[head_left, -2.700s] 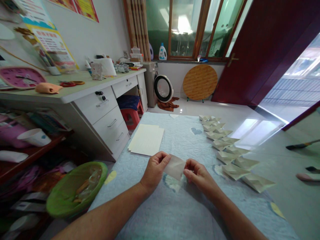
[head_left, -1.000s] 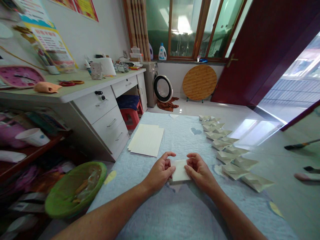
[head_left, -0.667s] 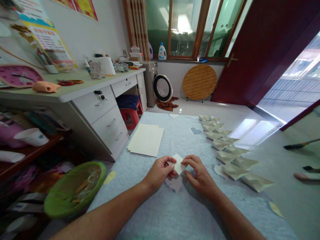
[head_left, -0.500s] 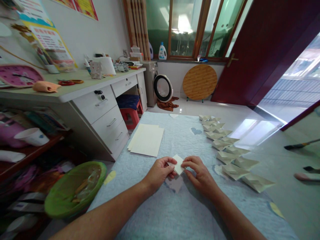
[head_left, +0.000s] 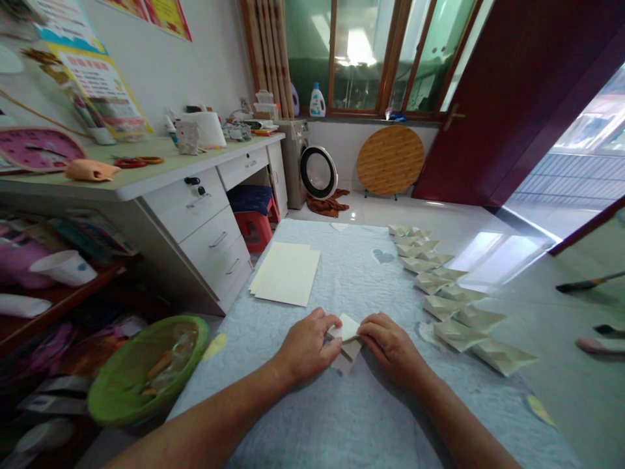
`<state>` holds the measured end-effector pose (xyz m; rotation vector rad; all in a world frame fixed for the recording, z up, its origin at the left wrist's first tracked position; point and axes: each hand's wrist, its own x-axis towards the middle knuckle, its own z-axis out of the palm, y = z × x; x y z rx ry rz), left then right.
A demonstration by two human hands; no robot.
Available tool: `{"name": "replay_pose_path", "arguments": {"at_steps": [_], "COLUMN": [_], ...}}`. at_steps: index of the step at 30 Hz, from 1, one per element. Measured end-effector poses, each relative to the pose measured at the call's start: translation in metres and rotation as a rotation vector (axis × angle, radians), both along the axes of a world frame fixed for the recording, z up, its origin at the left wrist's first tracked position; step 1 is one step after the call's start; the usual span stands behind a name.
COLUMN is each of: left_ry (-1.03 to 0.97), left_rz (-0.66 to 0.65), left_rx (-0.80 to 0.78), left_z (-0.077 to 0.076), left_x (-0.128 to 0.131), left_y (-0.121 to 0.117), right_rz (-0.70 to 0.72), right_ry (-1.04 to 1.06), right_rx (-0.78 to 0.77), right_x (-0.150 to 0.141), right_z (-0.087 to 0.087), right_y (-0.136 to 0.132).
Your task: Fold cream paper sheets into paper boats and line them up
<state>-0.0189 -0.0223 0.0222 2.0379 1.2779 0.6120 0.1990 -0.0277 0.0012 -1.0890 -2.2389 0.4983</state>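
Note:
A small folded piece of cream paper point(head_left: 349, 327) is held between my two hands, low over the cloth-covered table point(head_left: 312, 404). My left hand point(head_left: 312, 344) pinches its left corner between thumb and fingers. The right corner is gripped in the closed fingers of my right hand point(head_left: 388, 340). A lower flap of the paper stands apart from the upper layer. Beyond my left hand lies a stack of cream paper sheets point(head_left: 288, 273). Several folded paper boats point(head_left: 459, 333) stand in rows along the right side of the table.
On the left are a white desk point(head_left: 170, 208) with drawers and a green basin point(head_left: 146, 371) beside the table. A red stool point(head_left: 254, 221) is under the desk. Farther back are a washing machine point(head_left: 293, 163) with its door open and a round wooden board point(head_left: 390, 161).
Both hands have shifted slightly downward with the paper. The paper's lower layer has come apart from the upper one, and the fingers have a changed hold at its corners.

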Motion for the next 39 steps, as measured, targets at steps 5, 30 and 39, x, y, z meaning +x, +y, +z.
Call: {"name": "replay_pose_path", "arguments": {"at_steps": [5, 30, 39], "left_ry": [0.045, 0.293, 0.423], "left_rz": [-0.096, 0.008, 0.054], "left_rx": [0.209, 0.074, 0.076], "left_z": [0.0, -0.009, -0.006], "left_x": [0.001, 0.0, 0.004], "left_y": [-0.004, 0.006, 0.006], "right_rz": [-0.004, -0.244, -0.352], "right_ry": [-0.02, -0.176, -0.277], "right_rx": [-0.047, -0.125, -0.155], "right_x": [-0.004, -0.01, -0.016], "right_z": [-0.001, -0.008, -0.009], "right_y": [-0.002, 0.005, 0.009]}}
